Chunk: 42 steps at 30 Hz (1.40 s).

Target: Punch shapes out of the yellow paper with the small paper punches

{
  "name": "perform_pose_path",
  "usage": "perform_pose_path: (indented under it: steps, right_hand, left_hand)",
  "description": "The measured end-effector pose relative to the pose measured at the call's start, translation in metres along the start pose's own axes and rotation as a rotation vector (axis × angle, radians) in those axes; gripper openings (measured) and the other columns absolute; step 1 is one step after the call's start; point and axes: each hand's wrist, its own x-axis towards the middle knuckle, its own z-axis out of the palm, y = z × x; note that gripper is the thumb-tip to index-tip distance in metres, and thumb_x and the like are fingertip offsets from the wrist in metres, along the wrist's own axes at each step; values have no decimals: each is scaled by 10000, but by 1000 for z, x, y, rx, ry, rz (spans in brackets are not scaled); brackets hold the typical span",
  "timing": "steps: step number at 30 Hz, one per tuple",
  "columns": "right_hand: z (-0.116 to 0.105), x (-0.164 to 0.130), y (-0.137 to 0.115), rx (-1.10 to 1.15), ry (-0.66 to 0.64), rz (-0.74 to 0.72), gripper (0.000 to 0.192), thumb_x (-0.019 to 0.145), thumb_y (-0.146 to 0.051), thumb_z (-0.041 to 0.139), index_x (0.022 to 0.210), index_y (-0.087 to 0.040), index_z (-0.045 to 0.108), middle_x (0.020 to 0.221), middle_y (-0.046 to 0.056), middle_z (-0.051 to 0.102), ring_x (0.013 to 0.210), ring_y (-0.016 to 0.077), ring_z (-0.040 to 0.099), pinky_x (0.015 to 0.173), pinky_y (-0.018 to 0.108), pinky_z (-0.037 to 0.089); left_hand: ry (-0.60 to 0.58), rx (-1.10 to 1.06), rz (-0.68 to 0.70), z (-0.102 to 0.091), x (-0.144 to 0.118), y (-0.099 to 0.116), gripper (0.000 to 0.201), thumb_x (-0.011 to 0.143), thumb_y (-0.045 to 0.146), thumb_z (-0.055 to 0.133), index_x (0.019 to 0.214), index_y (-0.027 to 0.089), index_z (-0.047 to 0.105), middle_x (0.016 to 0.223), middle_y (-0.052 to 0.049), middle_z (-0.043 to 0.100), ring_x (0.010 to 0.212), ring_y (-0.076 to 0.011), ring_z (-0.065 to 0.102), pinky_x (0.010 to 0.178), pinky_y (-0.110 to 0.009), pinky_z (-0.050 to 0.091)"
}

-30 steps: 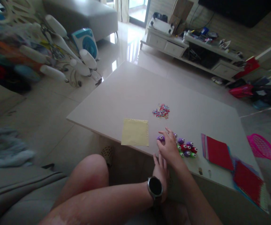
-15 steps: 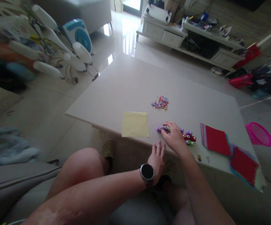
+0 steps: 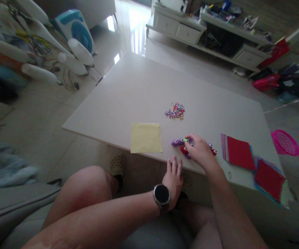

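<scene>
My left hand (image 3: 173, 181), with a round dark-faced watch (image 3: 162, 194) on its wrist, lies at the table's near edge, fingers spread and nothing held. To its upper right, my right hand (image 3: 200, 149) curls over a cluster of small eyed figures (image 3: 175, 142), purple, red and green with white eye-like spots. Thumb and index finger meet around the green figure (image 3: 186, 141); the palm hides part of the cluster. A yellow sheet with a perforated edge (image 3: 146, 138) lies left of the figures. Beyond it is a pile of tiny multicoloured bits (image 3: 175, 111).
Two stacks of coloured sheets, a red-topped one (image 3: 240, 153) and another (image 3: 268, 181), lie at the table's right end. A clear small item (image 3: 229, 175) sits near the front edge. Beyond the table are a pink basket (image 3: 285, 142), a white cabinet (image 3: 175, 29) and a blue-white fan (image 3: 78, 34).
My right hand has shifted slightly right over the cluster, uncovering a red figure on its left side and hiding more on its right. My left hand stays put. The view has tilted slightly.
</scene>
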Motion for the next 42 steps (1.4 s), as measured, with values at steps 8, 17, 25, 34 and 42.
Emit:
perform_pose_path:
  steps: [8,17,25,34,42]
  right_hand:
    - [2,-6,-5,-87,-116,32,254,923,-246,570,1114,-183,725,1148,123,729,1102,282,627,1005,410,463]
    - [10,-8,-9,-117,-191,0,349,948,-285,532,1241,-214,710,1290,110,699,1229,288,576,1057,442,433]
    - [12,-8,-17,-210,-205,8,398,946,-254,501,1289,-275,702,1384,100,665,1243,358,533,1013,560,409]
    - [18,-7,-14,-245,-192,-37,425,924,-208,514,1293,-304,700,1382,108,652,1258,368,493,1009,579,369]
    - [24,0,-12,-259,-152,-38,328,946,-244,535,1198,-288,739,1218,116,688,1173,338,502,966,515,377]
  left_hand:
    - [21,21,21,0,-2,-5,413,1010,284,481,1332,202,725,1685,-126,340,1548,-433,299,1224,-623,364]
    - [24,69,35,2,-3,-6,427,1022,281,454,1362,206,702,1688,-124,335,1546,-420,309,1227,-606,372]
    - [37,35,20,2,-4,-3,427,996,271,474,1339,207,720,1672,-108,375,1545,-430,310,1231,-638,347]
    - [49,-42,38,3,-5,-9,395,983,239,508,1292,166,744,1672,-141,368,1553,-425,294,1245,-627,319]
    - [5,-102,89,-20,-5,-20,367,1006,275,480,1213,165,762,1651,-188,385,1522,-428,355,1199,-618,357]
